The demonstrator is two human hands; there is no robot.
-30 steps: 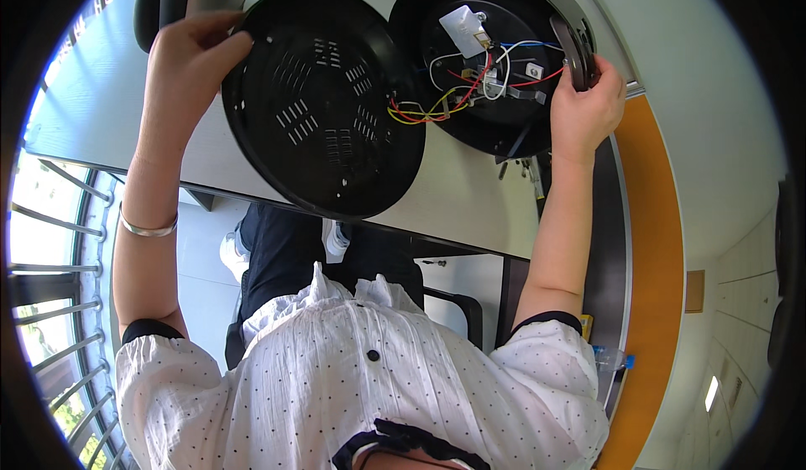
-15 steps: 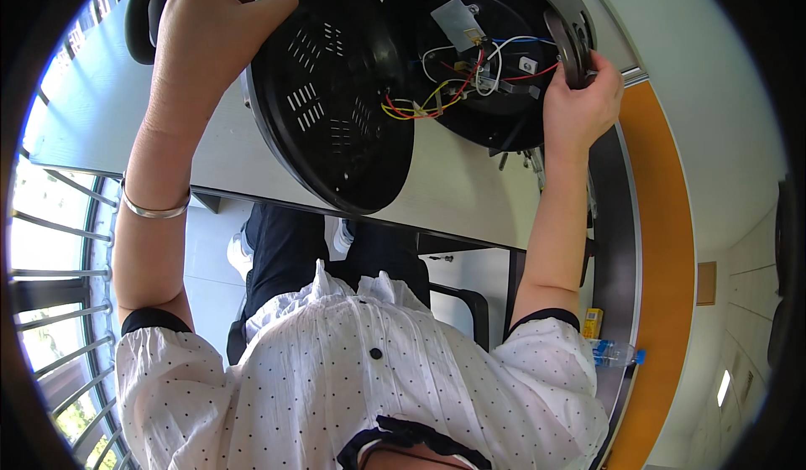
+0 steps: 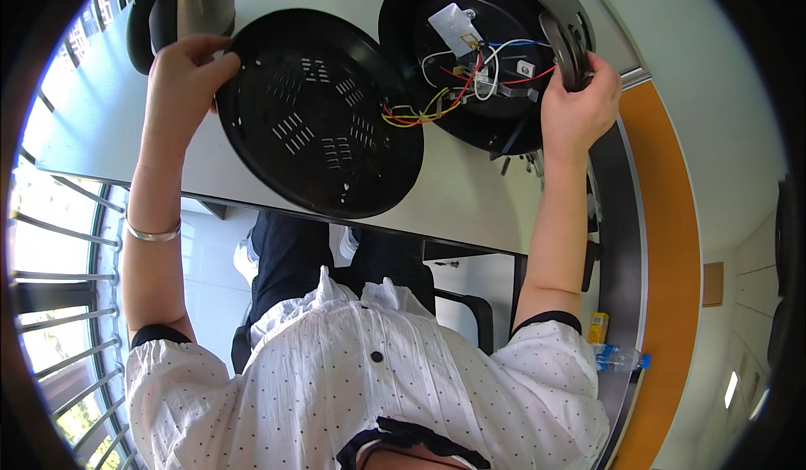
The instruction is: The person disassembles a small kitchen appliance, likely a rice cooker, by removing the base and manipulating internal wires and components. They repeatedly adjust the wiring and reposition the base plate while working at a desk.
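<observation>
A round black slotted cover [image 3: 336,168] lies tipped low over the table's near edge. My left hand [image 3: 186,75] pinches its left rim between thumb and fingers. To its right stands an opened round black appliance housing [image 3: 411,25], its inside facing up. Red, yellow, white and blue wires [image 3: 432,111] run from the cover into the housing. A pale metal plate [image 3: 456,29] is fixed inside among the wiring. My right hand [image 3: 583,105] is closed around the dark handle [image 3: 564,50] on the housing's right side.
A metal-and-black container [image 3: 206,4] stands behind my left hand. Small metal parts [image 3: 531,165] lie beside the housing. To the right, lower down, are a plastic bottle [image 3: 620,357] and a yellow box [image 3: 598,327]. Window bars [image 3: 88,277] run along the left.
My left hand has come down and to the left, lowering the cover flatter, so more of its slotted face shows. My right hand stays on the handle.
</observation>
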